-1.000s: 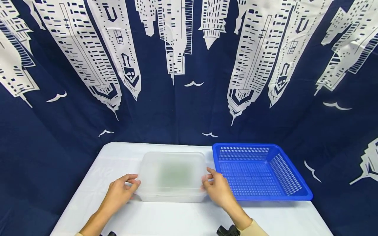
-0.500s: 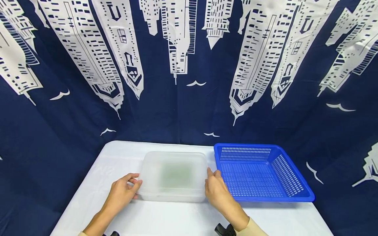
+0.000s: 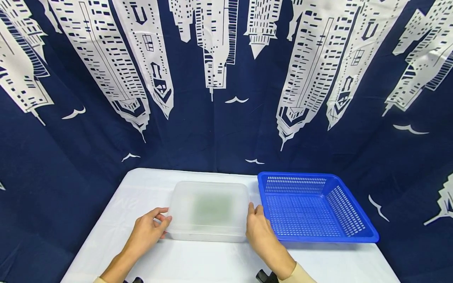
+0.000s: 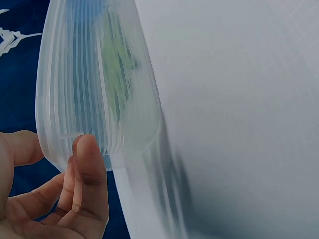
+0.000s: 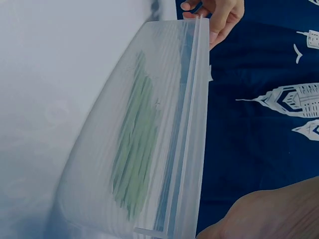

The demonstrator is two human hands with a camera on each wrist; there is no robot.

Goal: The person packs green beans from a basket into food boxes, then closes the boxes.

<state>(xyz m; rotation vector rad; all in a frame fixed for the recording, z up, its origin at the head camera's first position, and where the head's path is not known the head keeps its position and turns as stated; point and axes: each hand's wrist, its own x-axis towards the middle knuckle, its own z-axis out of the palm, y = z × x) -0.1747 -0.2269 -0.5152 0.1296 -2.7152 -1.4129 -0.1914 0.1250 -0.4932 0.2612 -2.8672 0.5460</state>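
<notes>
A translucent plastic food container [image 3: 207, 235] stands on the white table, its frosted lid [image 3: 209, 196] on top. Long green pods like green beans [image 5: 134, 149] show through its ribbed wall in the right wrist view. At the container's left side my left hand [image 3: 146, 232] holds the rim, thumb and fingers bent around the edge. My right hand [image 3: 261, 232] grips the right edge with curled fingers; its fingertips are partly hidden in the head view, and only part of this hand enters the right wrist view.
To the right of the container stands a blue perforated plastic basket [image 3: 301, 212] with nothing in it. A navy curtain [image 3: 212, 129] printed with white buildings hangs behind the white table [image 3: 148, 182].
My right hand's fingers have curled in and shifted slightly along the container's right edge. The left hand stays at the left side. The whole head view has drifted slightly.
</notes>
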